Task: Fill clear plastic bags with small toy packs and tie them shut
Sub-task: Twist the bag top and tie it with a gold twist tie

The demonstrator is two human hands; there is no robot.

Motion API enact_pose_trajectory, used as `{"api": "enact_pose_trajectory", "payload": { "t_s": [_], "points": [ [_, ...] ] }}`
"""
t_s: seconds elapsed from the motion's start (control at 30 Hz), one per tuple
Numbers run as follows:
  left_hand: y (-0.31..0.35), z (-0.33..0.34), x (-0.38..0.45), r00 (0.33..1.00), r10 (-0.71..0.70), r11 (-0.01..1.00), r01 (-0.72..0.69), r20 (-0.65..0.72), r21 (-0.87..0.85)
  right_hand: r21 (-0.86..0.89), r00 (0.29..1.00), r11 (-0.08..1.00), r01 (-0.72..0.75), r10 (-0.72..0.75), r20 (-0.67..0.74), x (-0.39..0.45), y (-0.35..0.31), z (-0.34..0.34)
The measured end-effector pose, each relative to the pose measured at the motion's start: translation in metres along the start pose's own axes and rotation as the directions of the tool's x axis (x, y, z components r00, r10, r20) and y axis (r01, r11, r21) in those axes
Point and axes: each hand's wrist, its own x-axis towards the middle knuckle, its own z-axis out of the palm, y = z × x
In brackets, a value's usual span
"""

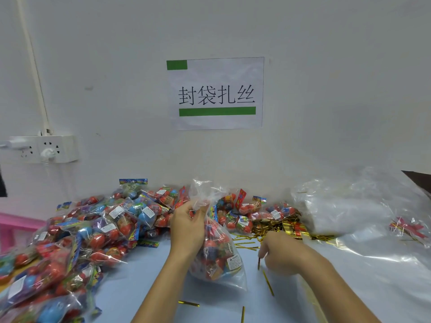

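A clear plastic bag (pixel 218 255) filled with small red and blue toy packs stands on the table in the middle. My left hand (pixel 187 226) grips its gathered neck just above the packs, and the loose top of the bag sticks up past my fingers. Right of the bag, my right hand (pixel 283 254) is down at the table and pinches a gold twist tie (pixel 258 263) between its fingertips. Several more gold ties (pixel 268 282) lie loose on the blue table surface around it.
A heap of toy packs (pixel 93 229) covers the left side and back of the table. A bundle of gold ties (pixel 279 226) lies behind my right hand. Empty clear bags (pixel 349 213) are piled at the right. A paper sign (pixel 215 93) and a socket strip (pixel 46 149) hang on the wall.
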Motion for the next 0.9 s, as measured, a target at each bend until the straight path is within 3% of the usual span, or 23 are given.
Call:
{"api": "enact_pose_trajectory", "payload": {
  "t_s": [0.17, 0.3, 0.37, 0.57, 0.9],
  "points": [
    [0.000, 0.001, 0.000, 1.000, -0.030, 0.999, 0.030, -0.006, -0.034, 0.324, 0.993, 0.942, 0.088, -0.056, -0.107, 0.005, 0.018, -0.008],
    [0.003, 0.005, -0.001, 0.996, -0.079, 0.990, 0.083, 0.038, -0.114, 0.661, 0.962, 0.719, 0.215, -0.039, -0.270, 0.005, 0.014, -0.010],
    [0.005, 0.008, -0.002, 0.990, -0.105, 0.983, 0.117, 0.090, -0.140, 0.745, 0.950, 0.610, 0.268, -0.040, -0.309, 0.004, 0.004, -0.012],
    [0.013, 0.016, -0.010, 0.979, -0.058, 0.969, 0.103, 0.198, -0.225, 0.797, 0.942, 0.510, 0.324, -0.096, -0.321, 0.000, -0.017, -0.009],
    [0.019, 0.024, -0.016, 0.967, -0.047, 0.957, 0.115, 0.249, -0.265, 0.844, 0.934, 0.401, 0.356, -0.178, -0.310, 0.000, -0.024, -0.003]
  ]
}}
